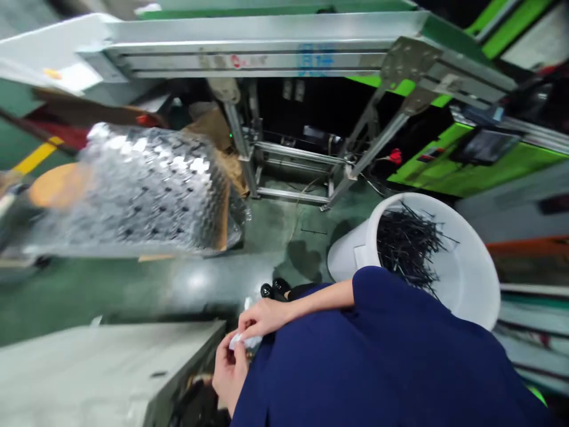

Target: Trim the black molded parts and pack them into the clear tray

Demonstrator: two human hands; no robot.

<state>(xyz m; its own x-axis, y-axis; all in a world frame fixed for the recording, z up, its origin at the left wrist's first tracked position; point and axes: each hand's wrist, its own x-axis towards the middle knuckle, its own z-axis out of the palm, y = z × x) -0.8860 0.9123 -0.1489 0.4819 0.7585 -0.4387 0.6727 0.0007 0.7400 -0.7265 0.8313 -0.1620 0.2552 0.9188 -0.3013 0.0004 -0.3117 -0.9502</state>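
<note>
Low in the head view, my two hands meet in front of the dark blue clothing. My left hand (229,369) is closed, its thumb and fingers pinching a small crumpled white piece (236,340), thin like paper or film. From above, my right hand (265,316) reaches onto the same piece with bent fingers pressed to it. More whitish material shows below and behind the right hand; whether it belongs to the same piece I cannot tell. The fingertips partly hide what they hold.
A white bin (475,267) with thin black sticks stands at right. Bubble-wrapped goods (155,190) are at left. A metal-framed conveyor (267,59) crosses the back. A pale cabinet-like surface (89,373) lies lower left; black shoes (275,288) show on the green floor (275,231).
</note>
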